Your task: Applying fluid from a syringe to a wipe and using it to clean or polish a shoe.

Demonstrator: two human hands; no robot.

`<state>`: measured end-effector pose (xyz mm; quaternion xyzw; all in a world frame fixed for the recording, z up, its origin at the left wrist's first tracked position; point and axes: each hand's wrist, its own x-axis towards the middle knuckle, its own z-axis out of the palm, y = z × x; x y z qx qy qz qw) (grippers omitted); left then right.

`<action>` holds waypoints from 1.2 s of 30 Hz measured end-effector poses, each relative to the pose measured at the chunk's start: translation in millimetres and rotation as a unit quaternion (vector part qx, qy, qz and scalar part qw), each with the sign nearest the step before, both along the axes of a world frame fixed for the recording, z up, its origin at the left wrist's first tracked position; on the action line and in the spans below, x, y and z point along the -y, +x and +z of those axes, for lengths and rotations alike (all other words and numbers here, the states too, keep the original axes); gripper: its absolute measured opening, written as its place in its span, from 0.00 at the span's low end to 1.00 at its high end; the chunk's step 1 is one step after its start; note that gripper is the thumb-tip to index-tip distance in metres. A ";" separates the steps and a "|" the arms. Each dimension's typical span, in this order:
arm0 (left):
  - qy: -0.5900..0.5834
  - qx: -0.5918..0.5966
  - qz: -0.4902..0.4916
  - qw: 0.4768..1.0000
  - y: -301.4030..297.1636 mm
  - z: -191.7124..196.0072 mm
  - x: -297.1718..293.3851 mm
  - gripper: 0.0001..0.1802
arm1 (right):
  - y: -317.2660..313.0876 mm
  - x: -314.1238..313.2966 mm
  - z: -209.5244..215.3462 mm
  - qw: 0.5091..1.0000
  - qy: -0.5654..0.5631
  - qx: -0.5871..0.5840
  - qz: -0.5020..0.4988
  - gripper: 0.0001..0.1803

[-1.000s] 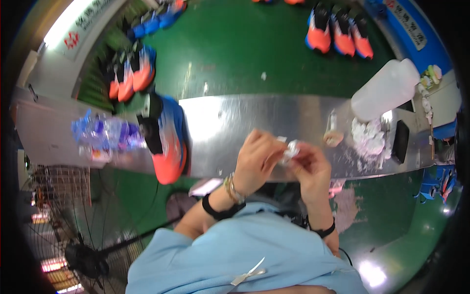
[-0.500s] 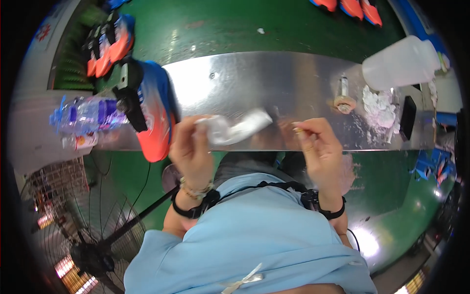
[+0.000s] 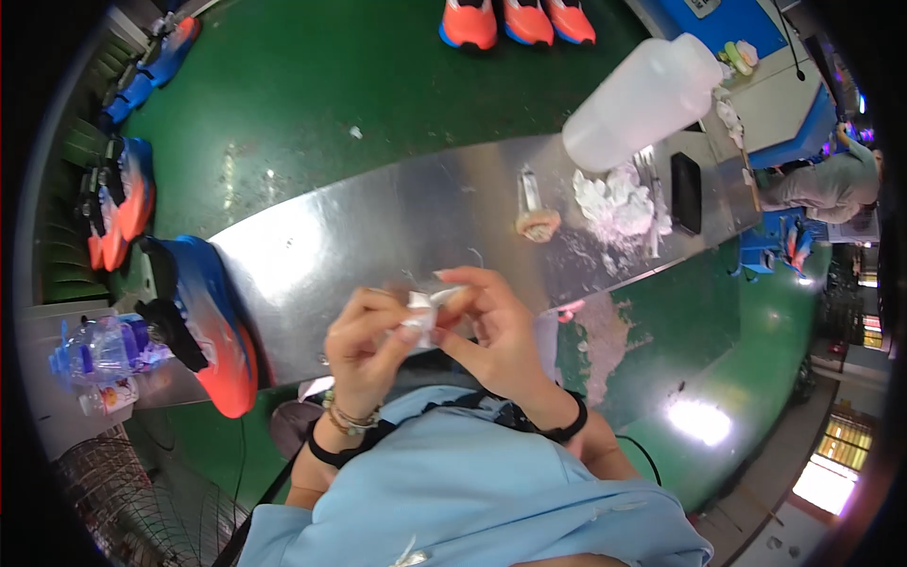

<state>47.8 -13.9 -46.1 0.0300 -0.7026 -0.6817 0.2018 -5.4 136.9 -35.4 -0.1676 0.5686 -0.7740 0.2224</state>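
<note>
My left hand [image 3: 368, 340] and my right hand [image 3: 496, 340] meet above the near edge of the metal bench. Between their fingertips is a crumpled white strip [image 3: 422, 317], thin like tissue or film; its exact kind I cannot make out. The left fingers are closed on it from one side. On the other side, the right thumb and fingers pinch it, with the upper fingers partly bent. To the left stands a blue and orange sports shoe [image 3: 222, 326] with a black clamp-like piece [image 3: 175, 331] at its opening.
On the bench [image 3: 378, 217] lie a small tool with a round tan head [image 3: 537, 222], a white crumpled heap [image 3: 619, 203] and a flat black case [image 3: 687, 194]. A translucent white jug [image 3: 642, 99] is behind them. Plastic bottles [image 3: 109, 350] stand left; more shoes [image 3: 510, 19] sit beyond. A person [image 3: 831, 180] is far right.
My right hand has moved left to join my left hand at the white strip, which was stretched out from the left hand and is now bunched between both. The view has turned right.
</note>
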 end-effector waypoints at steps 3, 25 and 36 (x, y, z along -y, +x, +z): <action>-0.051 0.035 -0.001 0.998 -5.4 2.5 -5.3 0.09 | -2.5 -9.1 -4.2 0.999 0.022 -0.026 -0.040 0.26; -0.229 -0.092 0.146 0.958 -19.1 13.6 19.1 0.09 | -8.8 -18.5 -12.8 0.990 0.113 0.033 0.077 0.15; 0.110 0.011 0.058 0.992 -26.8 14.3 11.6 0.06 | -12.3 -24.1 -7.0 0.984 0.037 0.130 0.114 0.16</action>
